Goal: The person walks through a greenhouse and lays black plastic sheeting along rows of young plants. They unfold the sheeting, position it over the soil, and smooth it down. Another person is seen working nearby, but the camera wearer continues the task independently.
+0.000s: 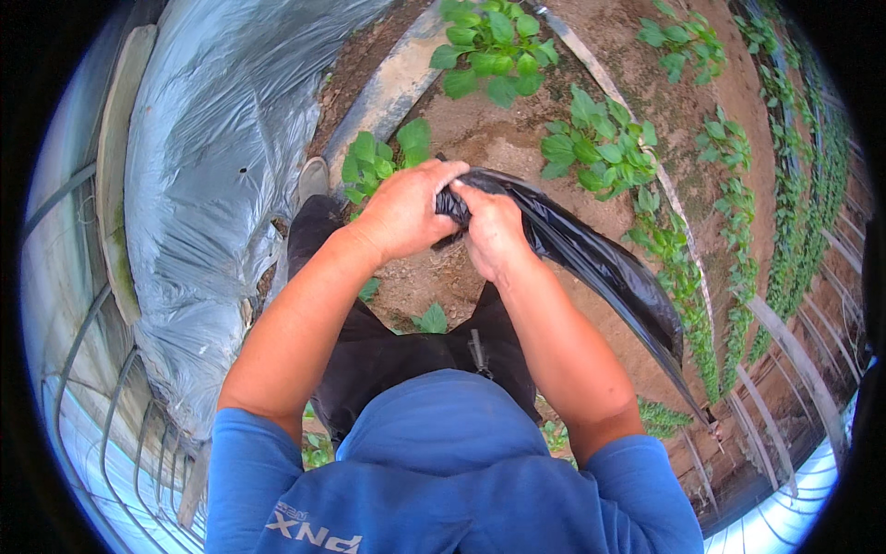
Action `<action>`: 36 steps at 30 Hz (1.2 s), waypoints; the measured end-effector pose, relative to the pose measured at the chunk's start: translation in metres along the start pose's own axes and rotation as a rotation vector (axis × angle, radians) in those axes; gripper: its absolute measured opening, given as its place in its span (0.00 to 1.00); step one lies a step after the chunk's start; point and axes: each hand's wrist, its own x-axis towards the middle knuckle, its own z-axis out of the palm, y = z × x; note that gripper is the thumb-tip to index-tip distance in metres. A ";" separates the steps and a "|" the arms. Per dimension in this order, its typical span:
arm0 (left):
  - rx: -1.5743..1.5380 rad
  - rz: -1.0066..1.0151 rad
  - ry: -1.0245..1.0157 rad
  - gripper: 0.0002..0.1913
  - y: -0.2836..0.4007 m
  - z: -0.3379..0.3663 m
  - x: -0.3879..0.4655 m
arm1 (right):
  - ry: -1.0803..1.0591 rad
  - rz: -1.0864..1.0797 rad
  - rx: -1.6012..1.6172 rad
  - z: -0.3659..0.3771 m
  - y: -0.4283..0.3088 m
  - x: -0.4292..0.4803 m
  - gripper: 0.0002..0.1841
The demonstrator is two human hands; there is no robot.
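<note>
Black plastic film [602, 256] is bunched up in front of me, between my two hands. My left hand [412, 208] grips its gathered end, fingers curled over the top. Right beside it, my right hand [495, 225] is closed around the same bunch, thumb pointing toward the left hand. From there the film stretches away to the right and tapers to a narrow tip low on that side. A young leafy plant [377, 163] stands just beyond my left hand and is partly hidden by it.
Rows of green plants [602, 145] grow in the brown soil [484, 138] ahead and right. Pale irrigation strips [682, 208] run along them. Silver-grey plastic sheeting [208, 159] covers the ground at left, near a wooden board [121, 173] and metal greenhouse hoops [104, 408].
</note>
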 end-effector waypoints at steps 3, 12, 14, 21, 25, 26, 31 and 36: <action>0.019 -0.112 0.117 0.30 -0.008 0.019 0.006 | -0.080 0.013 0.119 -0.004 0.003 0.024 0.14; -0.078 -0.070 0.239 0.21 -0.008 0.075 0.040 | -0.348 0.136 0.052 -0.078 -0.014 0.011 0.27; -0.154 -0.092 0.130 0.21 -0.008 0.069 0.046 | -0.253 -0.182 -0.301 -0.105 -0.023 -0.021 0.29; -0.342 0.015 -0.239 0.24 0.035 0.050 0.043 | -0.046 -0.850 -1.243 -0.142 -0.056 -0.027 0.46; -0.569 0.049 -0.177 0.17 0.031 0.049 0.049 | -0.416 -0.229 -1.001 -0.134 -0.054 0.006 0.26; -0.574 0.013 -0.111 0.14 0.023 0.046 0.051 | -0.366 -0.325 -0.965 -0.134 -0.053 0.009 0.16; -1.058 -0.538 0.185 0.25 -0.014 0.060 0.046 | -0.295 0.042 -0.433 -0.146 -0.050 0.009 0.21; -1.077 -0.391 0.008 0.26 -0.005 0.107 0.026 | -0.357 0.194 -0.716 -0.140 -0.037 0.010 0.27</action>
